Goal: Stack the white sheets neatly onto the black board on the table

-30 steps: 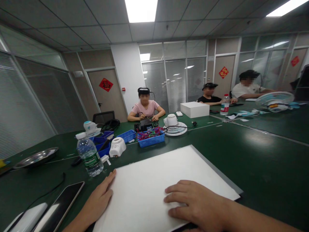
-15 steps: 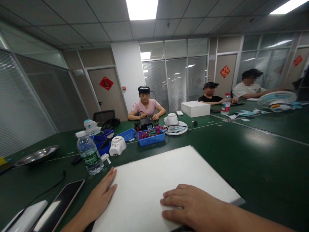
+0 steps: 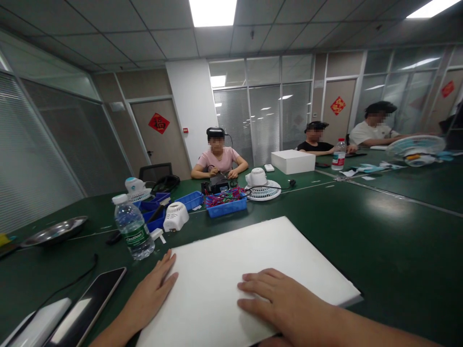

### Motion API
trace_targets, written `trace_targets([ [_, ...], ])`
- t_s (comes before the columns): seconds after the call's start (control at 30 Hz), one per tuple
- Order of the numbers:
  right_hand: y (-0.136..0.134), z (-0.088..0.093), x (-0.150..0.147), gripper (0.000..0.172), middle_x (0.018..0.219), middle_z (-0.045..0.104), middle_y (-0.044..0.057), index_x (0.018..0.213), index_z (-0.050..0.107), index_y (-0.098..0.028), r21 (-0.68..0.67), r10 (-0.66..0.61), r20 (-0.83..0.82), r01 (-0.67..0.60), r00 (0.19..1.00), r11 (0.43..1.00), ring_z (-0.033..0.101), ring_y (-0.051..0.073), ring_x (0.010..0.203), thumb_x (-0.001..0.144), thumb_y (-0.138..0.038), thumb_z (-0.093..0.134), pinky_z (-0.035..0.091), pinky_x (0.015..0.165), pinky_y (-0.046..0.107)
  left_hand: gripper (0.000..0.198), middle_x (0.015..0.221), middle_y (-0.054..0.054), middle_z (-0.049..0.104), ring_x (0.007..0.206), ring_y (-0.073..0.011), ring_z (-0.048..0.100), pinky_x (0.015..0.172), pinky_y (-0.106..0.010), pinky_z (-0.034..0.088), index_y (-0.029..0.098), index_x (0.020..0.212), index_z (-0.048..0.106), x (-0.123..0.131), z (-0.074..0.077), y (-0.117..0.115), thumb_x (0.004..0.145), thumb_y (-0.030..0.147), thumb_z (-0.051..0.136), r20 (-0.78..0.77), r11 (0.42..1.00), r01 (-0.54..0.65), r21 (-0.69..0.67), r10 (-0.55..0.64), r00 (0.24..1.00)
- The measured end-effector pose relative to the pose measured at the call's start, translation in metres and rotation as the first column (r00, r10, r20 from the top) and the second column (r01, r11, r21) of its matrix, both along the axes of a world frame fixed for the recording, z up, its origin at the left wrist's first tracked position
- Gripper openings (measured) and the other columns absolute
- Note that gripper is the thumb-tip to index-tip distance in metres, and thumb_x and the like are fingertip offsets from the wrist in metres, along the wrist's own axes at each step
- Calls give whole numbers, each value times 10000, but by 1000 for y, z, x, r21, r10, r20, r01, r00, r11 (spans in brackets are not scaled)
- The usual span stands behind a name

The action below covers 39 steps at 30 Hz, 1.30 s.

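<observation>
A large white box or board (image 3: 217, 270) with a smooth flat top lies in front of me on the green table. My left hand (image 3: 154, 289) rests along its left edge, fingers stretched forward and thumb apart over the top. On the near right part of the white surface lies my right hand (image 3: 271, 299), palm down with fingers spread. Neither hand is wrapped round anything. Something dark shows in part below my right hand at the bottom edge; I cannot make out what it is.
Left of the box stand a water bottle (image 3: 133, 229) and a phone (image 3: 88, 308). Beyond are a white fan housing (image 3: 176, 217), a blue tray of wires (image 3: 227, 207) and a fan (image 3: 263, 189). A person (image 3: 219, 161) sits opposite; two more sit at the far right.
My right hand has shifted slightly left and up over the white surface. The box's right corner sits a little further left. My left hand has barely moved.
</observation>
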State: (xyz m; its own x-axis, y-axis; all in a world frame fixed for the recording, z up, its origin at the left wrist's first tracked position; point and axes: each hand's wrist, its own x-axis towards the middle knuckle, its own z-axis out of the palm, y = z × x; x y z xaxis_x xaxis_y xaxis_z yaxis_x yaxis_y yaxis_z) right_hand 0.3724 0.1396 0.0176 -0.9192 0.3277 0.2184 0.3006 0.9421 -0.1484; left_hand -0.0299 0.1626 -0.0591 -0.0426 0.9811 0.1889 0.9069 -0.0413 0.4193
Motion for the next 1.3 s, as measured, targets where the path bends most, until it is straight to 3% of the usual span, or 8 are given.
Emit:
trace_targets([
  [0.1, 0, -12, -3, 431, 1353, 602, 104, 1270, 606, -189, 243, 69, -121, -38, 990, 969, 530, 263, 1285, 959, -482, 547, 450, 1051, 433, 699, 1585, -98, 336, 1449, -309, 324, 1186, -503, 257, 137, 1451, 479, 0, 0, 1, 886, 548, 461, 6, 1000, -3, 17, 3, 1000],
  [0.23, -2, -22, -6, 244, 1181, 697, 48, 1137, 663, -160, 496, 253, -291, -81, 922, 865, 616, 157, 1127, 1004, -285, 500, 471, 1026, 312, 679, 1537, -105, 426, 1421, -301, 388, 1186, -480, 262, 126, 1390, 555, 1, 8, 1, 849, 535, 521, 95, 999, -18, 50, 14, 995],
  [0.4, -3, -6, 0, 343, 1045, 725, 100, 1231, 629, -54, 563, 384, -215, -207, 898, 800, 661, 157, 960, 1027, -214, 404, 525, 920, 262, 547, 1442, -53, 560, 1362, -288, 482, 1171, -458, 311, 185, 1286, 658, 2, 24, 0, 817, 446, 555, 322, 997, -71, 37, 55, 945],
  [0.63, 5, -3, 6, 213, 831, 743, 83, 1061, 724, -160, 729, 396, -280, -75, 874, 681, 699, 175, 851, 948, -195, 547, 554, 659, 242, 643, 1422, -57, 585, 1332, -283, 525, 1150, -472, 360, 188, 1320, 627, -5, 25, 0, 679, 226, 651, 514, 997, 8, -72, 30, 857],
  [0.73, 6, 1, 7, 176, 893, 752, 58, 972, 747, -198, 771, 428, -247, -91, 869, 630, 705, 192, 860, 917, -205, 579, 566, 671, 268, 618, 1480, -71, 520, 1371, -298, 476, 1165, -487, 330, 196, 1309, 636, -6, 24, -2, 712, 330, 720, 472, 998, 24, -58, 6, 881],
  [0.9, 9, 8, 13, 194, 1225, 684, 42, 992, 762, -212, 807, 424, -190, -105, 886, 582, 696, 276, 978, 834, -223, 650, 593, 751, 370, 687, 1483, -76, 520, 1364, -326, 479, 1160, -526, 331, 231, 1346, 603, 0, 32, -9, 709, 430, 763, 416, 999, 38, -33, -21, 909],
  [1.03, 14, 6, 23, 243, 1245, 671, 85, 1069, 741, -177, 799, 365, -243, -27, 899, 601, 658, 313, 1088, 857, -201, 626, 584, 825, 421, 726, 1533, -84, 452, 1402, -320, 427, 1194, -521, 258, 247, 1361, 590, 5, 37, -14, 686, 429, 787, 317, 994, 107, -14, -97, 943],
  [1.3, 30, -21, 24, 349, 1253, 642, 155, 1199, 580, -133, 625, 325, -424, 13, 845, 781, 596, 267, 1185, 864, -39, 583, 543, 900, 473, 604, 1556, -70, 415, 1427, -289, 390, 1202, -504, 256, 246, 1374, 577, 7, 37, -20, 794, 390, 667, 269, 990, 140, -6, -133, 954],
])
